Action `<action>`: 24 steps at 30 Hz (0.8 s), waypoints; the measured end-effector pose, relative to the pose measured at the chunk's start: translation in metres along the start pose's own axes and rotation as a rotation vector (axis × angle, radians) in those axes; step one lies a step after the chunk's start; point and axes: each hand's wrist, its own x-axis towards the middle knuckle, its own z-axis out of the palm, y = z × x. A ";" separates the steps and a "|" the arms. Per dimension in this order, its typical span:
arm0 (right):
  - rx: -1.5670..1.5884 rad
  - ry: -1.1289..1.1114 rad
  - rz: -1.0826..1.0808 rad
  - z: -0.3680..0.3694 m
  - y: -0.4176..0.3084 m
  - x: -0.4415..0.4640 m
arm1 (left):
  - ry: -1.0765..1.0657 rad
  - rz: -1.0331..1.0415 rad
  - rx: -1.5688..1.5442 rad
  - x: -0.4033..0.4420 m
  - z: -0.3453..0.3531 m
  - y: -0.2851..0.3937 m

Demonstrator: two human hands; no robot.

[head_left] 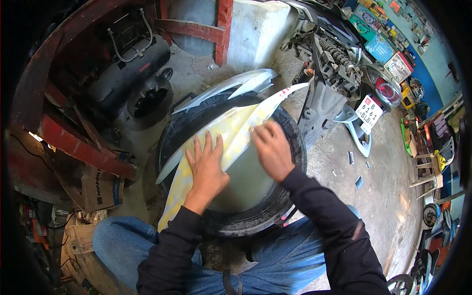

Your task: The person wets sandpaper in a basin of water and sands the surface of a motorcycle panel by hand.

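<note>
A long motorcycle body panel, patchy yellow and white with a pointed far end, lies slantwise across a round black tub. Cloudy water stands in the tub under it. My left hand rests flat on the panel with its fingers spread. Curled fingers of my right hand press at the panel's right edge; whatever may be beneath them is hidden. A second, pale panel lies over the tub's far rim.
A partly stripped motorcycle with a licence plate stands at the far right. Beside it a white fairing piece lies on the concrete floor. At the left are an air compressor, red framing and a cardboard box.
</note>
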 end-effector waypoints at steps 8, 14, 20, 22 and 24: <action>-0.112 -0.014 0.018 -0.003 -0.019 0.003 | 0.010 0.001 0.007 -0.001 0.004 0.000; -0.199 -0.063 0.050 -0.003 -0.010 0.014 | 0.018 0.010 0.028 -0.001 0.005 0.004; -0.173 -0.060 0.056 0.003 -0.002 0.012 | 0.037 -0.005 0.009 -0.002 0.007 0.005; -0.178 -0.045 0.017 -0.002 -0.018 0.011 | 0.018 -0.010 0.008 -0.003 0.007 0.003; -0.151 0.035 -0.064 0.002 -0.022 0.005 | 0.014 -0.016 0.003 0.000 0.006 0.004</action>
